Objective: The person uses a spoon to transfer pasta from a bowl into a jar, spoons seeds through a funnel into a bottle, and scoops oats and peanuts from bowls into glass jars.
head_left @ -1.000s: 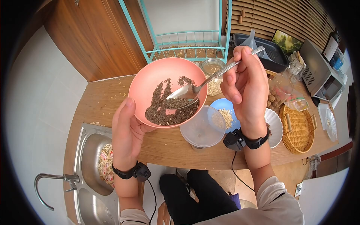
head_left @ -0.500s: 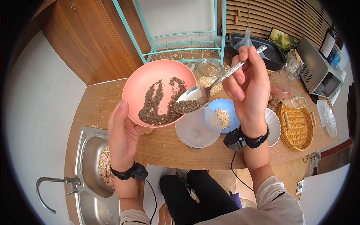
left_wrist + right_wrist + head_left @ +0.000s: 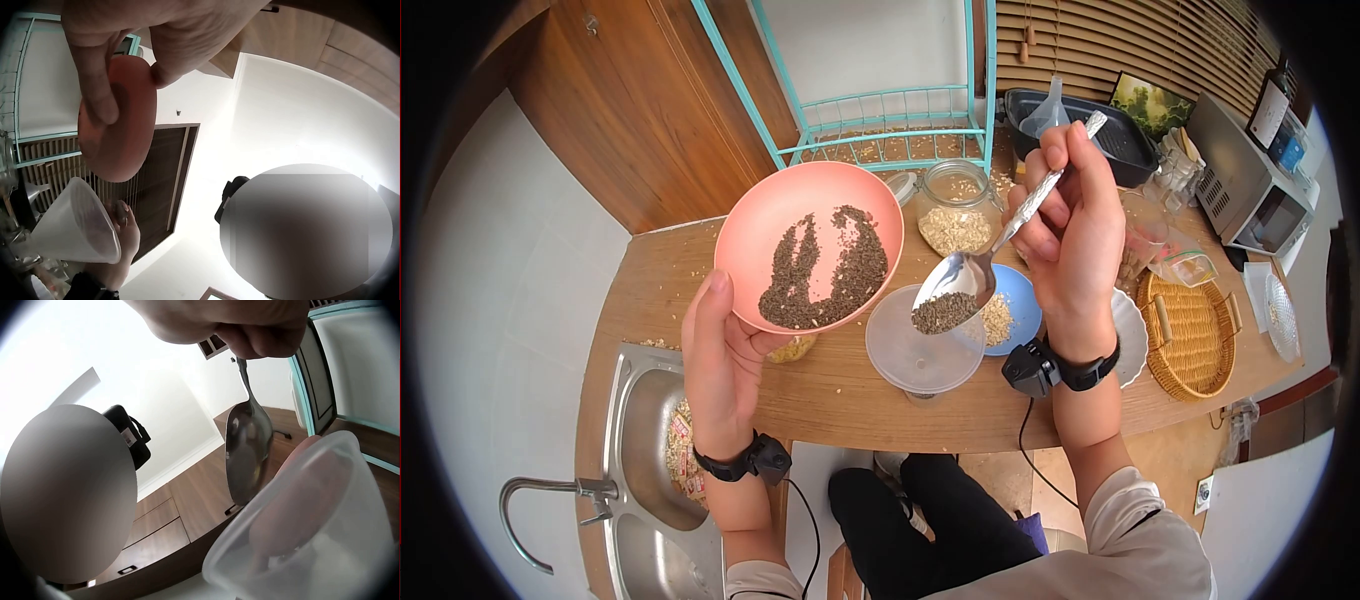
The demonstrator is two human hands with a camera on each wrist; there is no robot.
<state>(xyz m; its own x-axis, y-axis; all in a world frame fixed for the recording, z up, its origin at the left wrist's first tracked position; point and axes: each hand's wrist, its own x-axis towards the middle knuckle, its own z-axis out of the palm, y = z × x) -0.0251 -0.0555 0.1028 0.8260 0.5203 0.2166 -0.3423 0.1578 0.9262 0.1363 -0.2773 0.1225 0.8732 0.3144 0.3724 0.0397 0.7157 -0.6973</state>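
My left hand (image 3: 725, 365) holds a pink bowl (image 3: 745, 235) tilted, thumb at its rim and fingers beneath. Small dark grains (image 3: 800, 270) lie in it, with pink streaks between them. In my right hand (image 3: 1080, 240) the fingers pinch the handle of a metal spoon (image 3: 975, 270), whose bowl carries a heap of the same grains. The spoon's bowl overlaps the right rim of a translucent plastic cone (image 3: 900, 345) with a wide round mouth. From below, the right wrist view shows the spoon (image 3: 244, 450) beside the cone's rim (image 3: 250, 525).
Behind stand a glass jar of flakes (image 3: 955, 225) and a turquoise rack (image 3: 880, 150). A blue plate of flakes (image 3: 1022, 320), a white fluted dish (image 3: 1130, 340) and a wicker tray (image 3: 1190, 340) sit to the right. A steel sink (image 3: 640, 420) is at left.
The spoon has come out of the pink bowl with grains on it and moved right and slightly down, to the cone's right rim. The pink bowl has shifted left.
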